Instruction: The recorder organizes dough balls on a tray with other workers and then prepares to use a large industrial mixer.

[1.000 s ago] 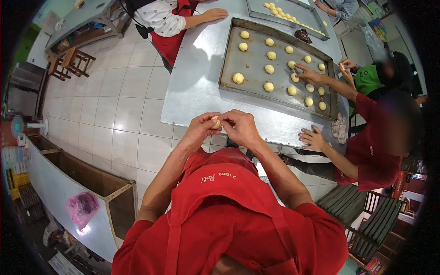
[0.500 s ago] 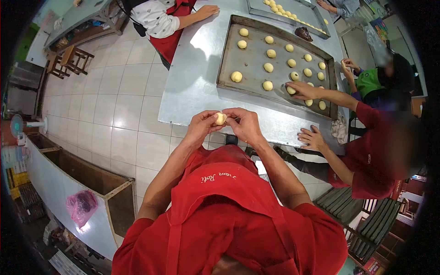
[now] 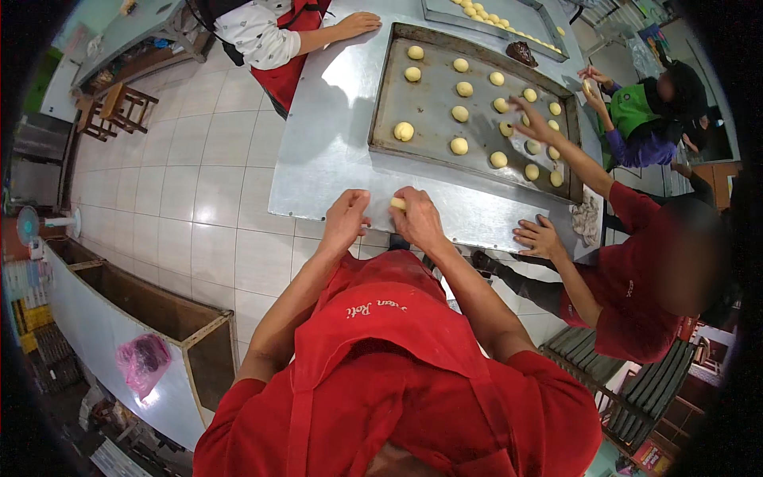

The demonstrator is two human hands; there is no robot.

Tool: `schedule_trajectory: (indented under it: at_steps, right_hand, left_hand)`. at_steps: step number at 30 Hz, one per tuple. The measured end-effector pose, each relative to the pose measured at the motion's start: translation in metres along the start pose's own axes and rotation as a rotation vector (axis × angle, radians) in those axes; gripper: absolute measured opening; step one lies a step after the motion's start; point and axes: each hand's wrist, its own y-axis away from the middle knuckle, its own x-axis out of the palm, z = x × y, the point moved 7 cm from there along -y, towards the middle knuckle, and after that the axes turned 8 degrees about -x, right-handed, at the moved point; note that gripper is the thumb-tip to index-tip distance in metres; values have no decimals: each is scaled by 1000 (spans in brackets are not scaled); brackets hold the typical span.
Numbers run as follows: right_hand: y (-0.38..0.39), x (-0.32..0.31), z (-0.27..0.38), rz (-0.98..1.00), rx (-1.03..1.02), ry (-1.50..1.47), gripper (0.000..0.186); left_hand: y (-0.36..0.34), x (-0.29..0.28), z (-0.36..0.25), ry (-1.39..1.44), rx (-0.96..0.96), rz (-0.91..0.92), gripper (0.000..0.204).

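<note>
A small pale-yellow dough ball (image 3: 397,203) sits in the fingers of my right hand (image 3: 420,221), just off the near edge of the metal table (image 3: 318,175). My left hand (image 3: 345,222) is beside it, a short gap away. Its fingers are loosely curved and apart, with nothing in them. Beyond my hands a large metal baking tray (image 3: 425,111) lies on the table. Several round dough balls (image 3: 459,146) are spaced in rows across it.
A co-worker's hand (image 3: 534,122) reaches over the tray from the right; that person's other hand (image 3: 540,238) rests on the table. Another person's hand (image 3: 357,25) lies at the far left edge. Farther back are a second tray (image 3: 442,16) and a dark lump (image 3: 521,53).
My hands have separated; the dough ball, earlier between both, is now in the right one alone. The co-worker's reaching hand has moved farther across the tray, lifted from the near dough balls.
</note>
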Motion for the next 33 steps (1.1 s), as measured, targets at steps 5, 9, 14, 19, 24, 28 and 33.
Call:
schedule_trajectory:
  at_steps: [5,9,14,19,24,28,33]
  right_hand:
    - [-4,6,22,136,-69,340,33]
    - [-9,15,24,148,-247,256,31]
    - [-13,28,12,359,-188,341,33]
    - [-110,-49,7,-50,-195,8,39]
    - [-210,-47,-89,-54,-111,102,34]
    - [-232,-14,-139,71,-103,253,38]
    - [-209,-29,-66,113,-129,219,40]
  left_hand:
    - [10,-40,5,-91,79,-78,40]
    - [14,-58,18,-59,111,-72,38]
    - [23,-90,43,24,86,-142,36]
    - [38,-115,65,96,71,-257,34]
    - [48,-118,69,155,46,-332,33]
    - [46,-108,66,153,43,-326,34]
    - [59,-113,81,203,38,-394,33]
